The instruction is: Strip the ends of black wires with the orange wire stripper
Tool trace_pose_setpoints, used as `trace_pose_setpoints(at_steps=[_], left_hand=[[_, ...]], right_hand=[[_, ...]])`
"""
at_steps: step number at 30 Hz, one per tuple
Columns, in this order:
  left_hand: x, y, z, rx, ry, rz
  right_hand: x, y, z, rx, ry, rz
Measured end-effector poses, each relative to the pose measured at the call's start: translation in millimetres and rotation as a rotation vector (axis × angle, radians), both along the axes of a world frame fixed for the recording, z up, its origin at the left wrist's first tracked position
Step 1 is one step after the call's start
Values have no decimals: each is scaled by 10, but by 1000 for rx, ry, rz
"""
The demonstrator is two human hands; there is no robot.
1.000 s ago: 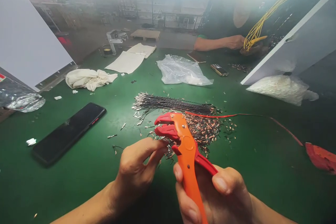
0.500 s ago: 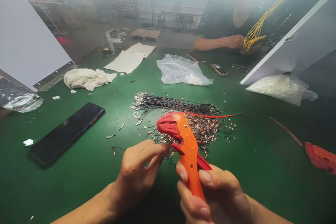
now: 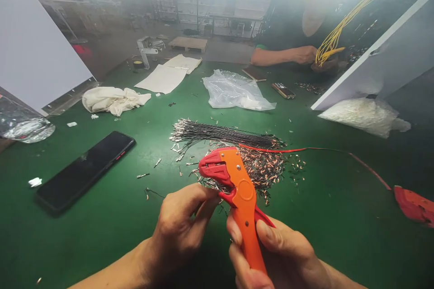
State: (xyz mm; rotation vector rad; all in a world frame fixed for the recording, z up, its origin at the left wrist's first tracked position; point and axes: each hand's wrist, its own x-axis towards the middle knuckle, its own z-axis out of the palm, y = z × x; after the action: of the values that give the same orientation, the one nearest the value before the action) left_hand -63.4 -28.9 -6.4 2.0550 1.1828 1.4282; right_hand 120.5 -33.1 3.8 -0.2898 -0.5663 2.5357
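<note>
My right hand (image 3: 285, 248) is wrapped around the handle of an orange and red wire stripper (image 3: 244, 189), its head pointing up and left. Beside the stripper's lower red jaw, my left hand (image 3: 185, 221) is closed with thumb and finger pinched together. Whatever sits in that pinch is too small and hidden to make out. Behind the tool lies a bundle of black wires (image 3: 220, 132) with metal terminals at the left end. A heap of short black wire scraps with copper ends (image 3: 266, 167) spreads below the bundle, partly covered by the stripper.
A black phone (image 3: 86, 171) lies to the left, a crumpled cloth (image 3: 115, 100) behind it. Further back is a clear plastic bag (image 3: 237, 90). A red strip (image 3: 271, 149) runs right towards a red and orange object (image 3: 413, 204). Across the table, a person's hand (image 3: 307, 54) is by yellow wires (image 3: 330, 43).
The stripper has shifted slightly down, its head a little to the left. My left hand has dropped slightly with it, still pinched beside the lower jaw.
</note>
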Motion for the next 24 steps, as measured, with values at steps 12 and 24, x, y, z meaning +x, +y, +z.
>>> trace_pose_setpoints(at_steps=[12,24], left_hand=[[78,-72,-28,-218,-114,44],[72,-25,-43,-211,-146,-39]], right_hand=[[18,89,-55,-72,62,53],[-56,24,-163,-9,-54,-65]])
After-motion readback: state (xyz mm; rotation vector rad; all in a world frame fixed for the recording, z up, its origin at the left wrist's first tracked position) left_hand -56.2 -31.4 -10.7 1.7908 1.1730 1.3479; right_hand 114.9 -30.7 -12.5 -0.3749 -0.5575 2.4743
